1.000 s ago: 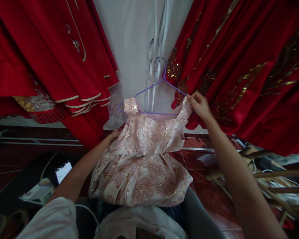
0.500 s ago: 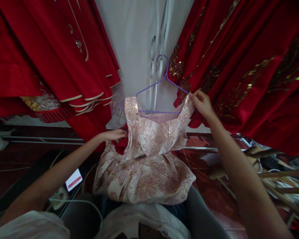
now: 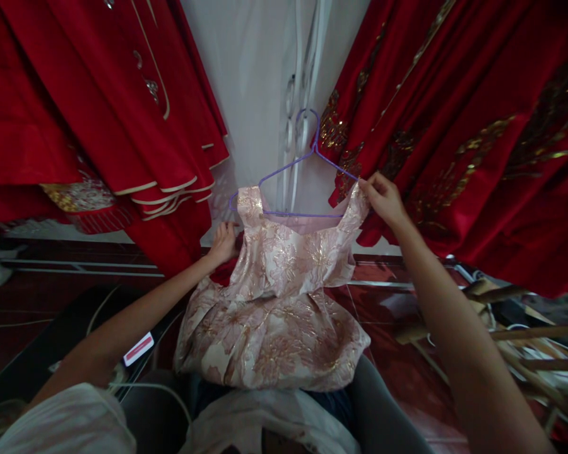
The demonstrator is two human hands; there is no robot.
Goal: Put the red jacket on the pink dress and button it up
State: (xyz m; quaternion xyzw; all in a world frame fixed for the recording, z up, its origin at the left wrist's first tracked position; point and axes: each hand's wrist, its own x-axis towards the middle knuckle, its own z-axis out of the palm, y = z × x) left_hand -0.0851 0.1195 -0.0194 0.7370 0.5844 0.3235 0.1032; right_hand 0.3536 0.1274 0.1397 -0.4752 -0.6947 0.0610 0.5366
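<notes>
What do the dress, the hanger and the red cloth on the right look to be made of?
Dress: probably brocade, with glinting gold threads in a raised floral pattern. Hanger: thin, evenly purple; perhaps coated wire, though solid plastic is possible. Red cloth: smooth with a soft sheen along its folds, satin-like; fibre unclear.

pink floral dress [image 3: 284, 302] on purple hanger [image 3: 315, 147]
</notes>
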